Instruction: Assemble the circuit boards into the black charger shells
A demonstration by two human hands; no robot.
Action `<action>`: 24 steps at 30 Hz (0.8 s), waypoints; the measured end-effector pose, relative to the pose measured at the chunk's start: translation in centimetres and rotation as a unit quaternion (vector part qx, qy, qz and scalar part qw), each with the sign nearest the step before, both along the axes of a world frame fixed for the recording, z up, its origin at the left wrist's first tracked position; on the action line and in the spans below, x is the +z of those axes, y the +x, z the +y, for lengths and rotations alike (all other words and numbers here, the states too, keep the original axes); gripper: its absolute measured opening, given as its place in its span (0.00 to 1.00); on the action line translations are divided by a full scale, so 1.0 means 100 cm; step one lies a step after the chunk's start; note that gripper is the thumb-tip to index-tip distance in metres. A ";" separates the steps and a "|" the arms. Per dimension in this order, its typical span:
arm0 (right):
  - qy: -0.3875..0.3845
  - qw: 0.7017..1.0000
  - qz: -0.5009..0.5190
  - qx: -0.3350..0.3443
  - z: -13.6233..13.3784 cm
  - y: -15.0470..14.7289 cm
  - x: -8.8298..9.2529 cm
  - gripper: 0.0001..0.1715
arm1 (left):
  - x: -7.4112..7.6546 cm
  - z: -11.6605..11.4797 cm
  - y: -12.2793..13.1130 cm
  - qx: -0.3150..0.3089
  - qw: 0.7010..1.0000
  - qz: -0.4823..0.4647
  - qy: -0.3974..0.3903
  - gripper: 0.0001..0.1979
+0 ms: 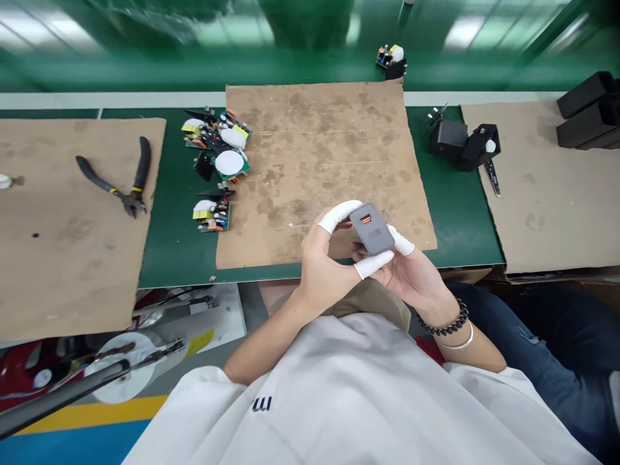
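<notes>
A dark grey charger casing (372, 230) is held over the front of the cardboard mat, tilted so one face points up at me. Orange shows through a small slot in that face. My left hand (327, 268) grips it between thumb and fingertip, which wear white finger cots. From the other side, my right hand (411, 274) closes on it too, also with a white cot. The casing hides some of the right fingers. Left of the mat lie several circuit boards (231, 163) with white and yellow parts, and one more board (212, 214) sits nearer me.
Cutting pliers (130, 197) lie spread on the left cardboard (58, 258). Black casings (450, 139) stand at the right beside dark-handled tweezers (493, 177). More black blocks (588, 113) are at the far right. Another board (391, 57) sits beyond the white strip. A person's jeans (527, 349) show at right.
</notes>
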State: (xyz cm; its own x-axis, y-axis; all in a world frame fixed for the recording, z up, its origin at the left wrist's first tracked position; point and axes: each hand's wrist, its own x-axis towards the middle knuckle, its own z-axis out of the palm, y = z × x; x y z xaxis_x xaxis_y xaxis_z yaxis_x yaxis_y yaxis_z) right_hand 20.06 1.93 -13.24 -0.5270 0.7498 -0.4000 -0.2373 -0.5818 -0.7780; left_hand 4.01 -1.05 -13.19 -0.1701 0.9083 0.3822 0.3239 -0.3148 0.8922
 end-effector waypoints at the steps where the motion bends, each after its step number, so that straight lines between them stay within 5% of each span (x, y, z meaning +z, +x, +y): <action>1: 0.017 1.000 -0.012 0.000 0.001 0.000 -0.002 0.21 | 0.003 -0.001 0.001 0.003 1.000 -0.015 -0.009 0.31; 8: 0.061 0.997 -0.018 -0.052 0.006 -0.004 -0.019 0.16 | 0.022 -0.007 0.004 -0.038 0.987 -0.153 -0.042 0.32; 13: 0.061 0.995 -0.012 -0.072 0.014 -0.005 -0.004 0.16 | 0.015 0.002 -0.008 -0.059 0.953 -0.269 -0.129 0.37; 16: 0.086 0.995 -0.038 -0.036 0.029 -0.002 0.010 0.15 | 0.009 0.010 -0.016 -0.094 0.886 -0.384 -0.242 0.31; 19: 0.166 0.979 -0.112 0.036 0.051 0.006 0.024 0.14 | 0.012 0.017 -0.017 -0.072 0.778 -0.518 -0.347 0.25; 22: 0.334 0.910 -0.241 -0.053 0.066 0.014 0.044 0.14 | 0.024 0.022 -0.014 0.005 0.666 -0.631 -0.399 0.24; 24: 0.458 0.837 -0.281 -0.107 0.063 0.013 0.060 0.17 | 0.031 0.024 -0.013 0.039 0.625 -0.672 -0.394 0.23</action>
